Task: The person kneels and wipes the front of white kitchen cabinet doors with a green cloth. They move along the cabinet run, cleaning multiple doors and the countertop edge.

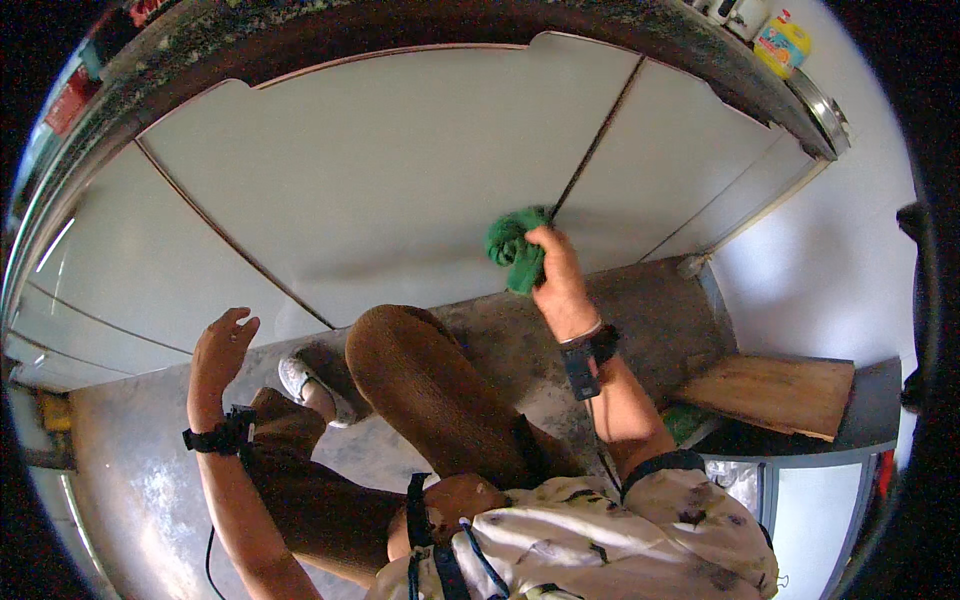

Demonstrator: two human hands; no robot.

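My right hand grips a bunched green cloth close to the pale cabinet front, by the lower part of a dark seam between two panels. Whether the cloth presses on the panel cannot be told for sure. My left hand is raised over the floor at the left, its fingers apart and nothing in them. It is nearest to the left cabinet panel. Both wrists wear black straps with small devices. My bent knee in brown trousers rises between the two hands.
Above the cabinet runs a dark stone countertop, holding a yellow bottle and a round metal item at the right. A wooden board lies on a low grey cabinet beside the white wall. Grey concrete floor extends at left.
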